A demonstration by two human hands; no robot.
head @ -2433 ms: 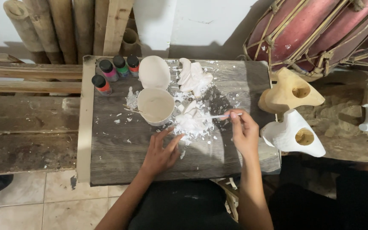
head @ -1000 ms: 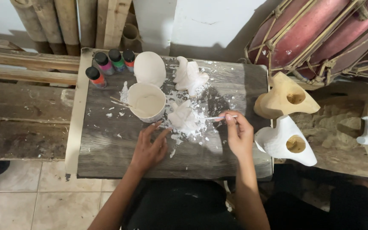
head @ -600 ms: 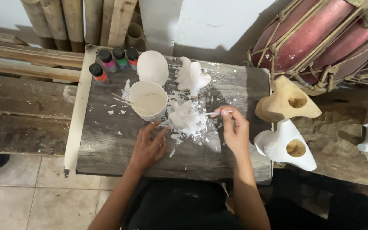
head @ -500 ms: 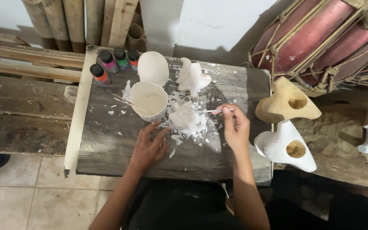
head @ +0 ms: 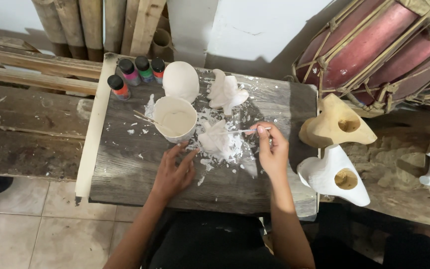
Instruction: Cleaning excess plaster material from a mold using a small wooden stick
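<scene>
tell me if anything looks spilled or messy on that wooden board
Yes. White splatter and flecks cover the dark wooden board around the small white figure that the right hand works on with a thin stick. More drips lie beside the white cup. The left hand rests nearby.

Both forearms are bare from the elbow down, with no sleeve reaching them. The left hand (head: 174, 172) and the right hand (head: 273, 152) wear no gloves, rings or watch that I can make out. Dark, black-looking clothing covers the lap below the worktop's near edge.
</scene>
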